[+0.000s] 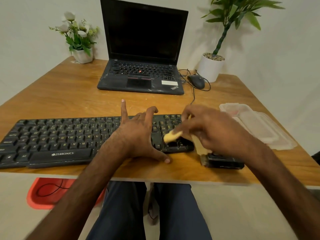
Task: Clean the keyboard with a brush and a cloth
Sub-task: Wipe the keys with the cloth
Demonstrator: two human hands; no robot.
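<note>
Plainly, the left hand lies spread and relaxed on the keyboard, marked ZEBRONICS, which sits along the worktop's front edge. The right hand grips a blurred yellow cloth over the number keys. Behind, the laptop reads ThinkPad.

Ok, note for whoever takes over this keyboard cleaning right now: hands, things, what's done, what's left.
Left hand: spread on the keyboard, steadying it.
Right hand: grips what looks like the brush, blurred, with its tip over the keyboard's right end.
Cloth: not clearly visible. A dark object lies at the table edge below the right wrist.
Done: brushing under way, extent unclear.
Left: finish brushing, then wipe with the cloth.
</note>
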